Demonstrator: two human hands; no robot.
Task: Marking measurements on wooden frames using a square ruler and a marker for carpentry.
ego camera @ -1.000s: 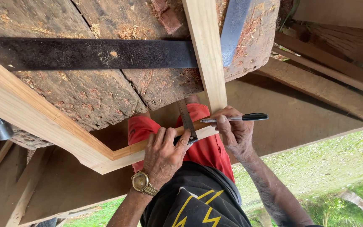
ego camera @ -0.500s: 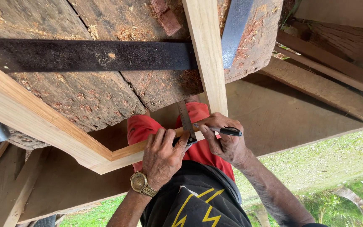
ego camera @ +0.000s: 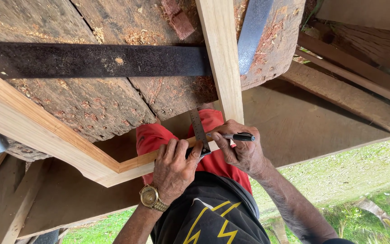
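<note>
My left hand [ego camera: 173, 169], with a gold wristwatch, presses a small try square [ego camera: 199, 132] against a light wooden strip [ego camera: 141, 161]. The square's metal blade stands up across the strip. Beside it, my right hand [ego camera: 242, 151] grips a black pen [ego camera: 232, 136], whose tip rests by the blade where the strip meets a long upright wooden batten [ego camera: 222, 68]. A wider light board [ego camera: 37, 131] joins the strip at an angle on the left, making a frame.
The frame lies over a rough, weathered log slab [ego camera: 91, 104] dusted with sawdust. A dark flat metal bar [ego camera: 95, 60] crosses it, and a grey metal piece [ego camera: 253, 34] leans at top right. Red shorts, a black shirt, grass and old timbers show below and right.
My right hand has drawn the pen in from pointing out to the right and brought its tip to the try square's blade. My left hand has stayed on the square.
</note>
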